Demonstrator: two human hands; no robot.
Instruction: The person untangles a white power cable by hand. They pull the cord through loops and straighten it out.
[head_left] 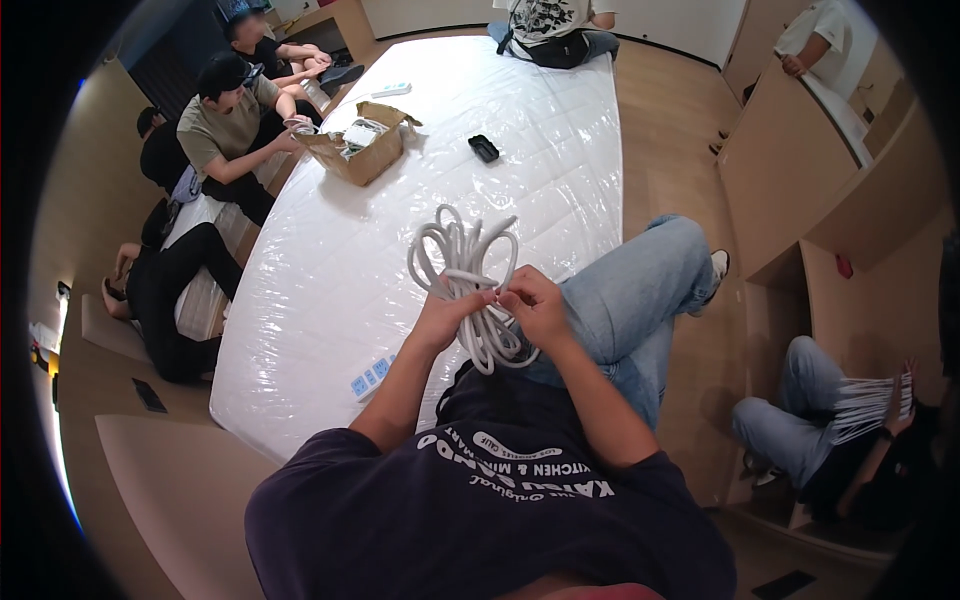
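1. Left hand (447, 314) is wrapping around the middle of a looped white cable (455, 258), thumb lying across the strands, holding the bundle together.
2. Right hand (538, 303) is closing on the bundle's right side, thumb and fingertips pinching close by the left thumb; from where I'm standing, I cannot make out exactly which strand they are nipping.
3. Loops of the cable are fanning out above both hands and hanging below them, just in front of the wearer's dark T-shirt (480, 500) and beside a bent leg in blue jeans (630, 280).
4. Beneath all this, a plastic-wrapped white mattress (290, 265) is spreading out, shining under the light.
5. Near the left forearm, a power strip with blue faces (370, 380) is lying on the mattress.
6. Farther off, an open cardboard box (375, 163) is holding white cables, with a small black tray (484, 149) sitting to its right and a white power strip (391, 89) lying beyond it.
7. Beside the box, a person in an olive shirt (205, 130) is sitting at the mattress's left edge; over on the right, another seated person is holding a fan of white strands (865, 408).
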